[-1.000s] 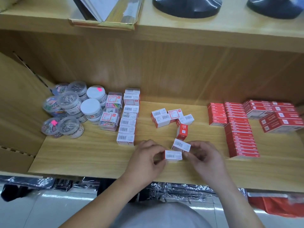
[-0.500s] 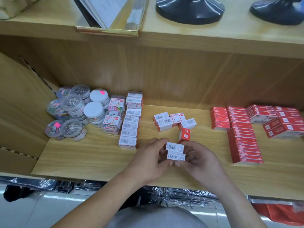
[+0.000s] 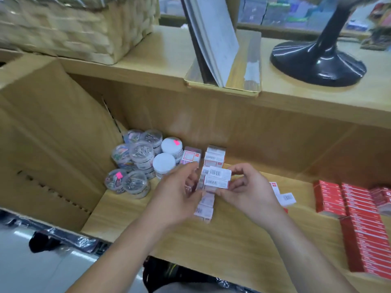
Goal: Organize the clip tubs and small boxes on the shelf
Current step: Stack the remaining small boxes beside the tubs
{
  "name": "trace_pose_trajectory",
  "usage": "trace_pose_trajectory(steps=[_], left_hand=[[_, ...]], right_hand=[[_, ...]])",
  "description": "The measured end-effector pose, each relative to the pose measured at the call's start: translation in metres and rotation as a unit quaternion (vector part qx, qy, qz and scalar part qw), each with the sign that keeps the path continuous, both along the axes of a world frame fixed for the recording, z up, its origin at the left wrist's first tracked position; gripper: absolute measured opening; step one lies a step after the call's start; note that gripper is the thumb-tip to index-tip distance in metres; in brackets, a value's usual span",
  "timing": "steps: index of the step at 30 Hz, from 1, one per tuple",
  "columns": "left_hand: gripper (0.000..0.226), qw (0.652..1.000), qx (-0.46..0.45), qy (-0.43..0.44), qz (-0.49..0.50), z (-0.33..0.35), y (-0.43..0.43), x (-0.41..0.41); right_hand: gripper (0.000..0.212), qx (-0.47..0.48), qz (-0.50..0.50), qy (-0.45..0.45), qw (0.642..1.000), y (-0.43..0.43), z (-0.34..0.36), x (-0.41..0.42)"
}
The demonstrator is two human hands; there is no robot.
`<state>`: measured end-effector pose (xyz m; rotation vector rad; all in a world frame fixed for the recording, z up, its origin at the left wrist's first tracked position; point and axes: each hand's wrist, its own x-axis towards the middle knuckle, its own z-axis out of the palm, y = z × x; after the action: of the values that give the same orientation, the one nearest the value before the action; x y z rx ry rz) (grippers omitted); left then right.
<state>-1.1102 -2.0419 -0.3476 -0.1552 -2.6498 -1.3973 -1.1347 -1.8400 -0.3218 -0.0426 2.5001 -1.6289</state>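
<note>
Two small white boxes with barcodes [image 3: 216, 178] are stacked and held up between my hands above the shelf [image 3: 243, 240]. My left hand [image 3: 179, 193] grips their left end and my right hand [image 3: 247, 187] pinches their right end. Under them a column of similar small boxes [image 3: 204, 210] runs back to a stack by the rear wall [image 3: 214, 157]. Clear clip tubs [image 3: 139, 157] cluster in the left corner, two with white lids. More loose small boxes [image 3: 285, 197] lie partly hidden behind my right hand.
Rows of red flat boxes [image 3: 359, 218] fill the right of the shelf. The upper shelf carries a woven basket [image 3: 74, 28], a gold tray with papers [image 3: 222, 81] and a black stand base [image 3: 317, 64]. Cardboard panel [image 3: 42, 134] walls the left.
Both hands have lifted the two stacked boxes up off the shelf and carried them left, over the column of boxes. The camera has tilted upward and moved closer.
</note>
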Motion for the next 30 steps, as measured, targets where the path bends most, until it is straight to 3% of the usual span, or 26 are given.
trace_pose_trajectory(steps=[3, 8, 12, 14, 20, 27, 30], left_hand=[[0.043, 0.994, -0.099, 0.019, 0.043, -0.001, -0.015, -0.009], [0.025, 0.982, -0.184, 0.033, 0.006, 0.0, -0.014, -0.023], [0.02, 0.972, -0.232, 0.039, -0.022, -0.002, -0.01, -0.034], [0.017, 0.969, -0.243, 0.044, -0.024, -0.002, -0.007, -0.036], [0.012, 0.965, -0.257, 0.04, -0.025, -0.005, -0.002, -0.041], [0.008, 0.965, -0.257, 0.039, -0.027, 0.003, 0.001, -0.035], [0.014, 0.969, -0.236, 0.07, -0.006, 0.014, 0.011, -0.022]], right_hand=[[0.044, 0.017, -0.029, -0.007, 0.999, -0.014, -0.014, -0.016], [0.045, 0.008, -0.07, -0.024, 0.997, -0.026, -0.031, -0.021], [0.025, 0.047, -0.044, -0.015, 0.998, -0.027, -0.038, -0.022], [0.017, 0.083, -0.033, -0.017, 0.996, -0.028, -0.04, -0.023], [0.02, 0.203, 0.002, 0.03, 0.979, -0.034, -0.042, -0.02], [0.023, 0.203, 0.024, 0.023, 0.979, -0.025, -0.029, -0.013], [0.017, 0.162, -0.032, 0.046, 0.985, 0.003, -0.013, 0.0]])
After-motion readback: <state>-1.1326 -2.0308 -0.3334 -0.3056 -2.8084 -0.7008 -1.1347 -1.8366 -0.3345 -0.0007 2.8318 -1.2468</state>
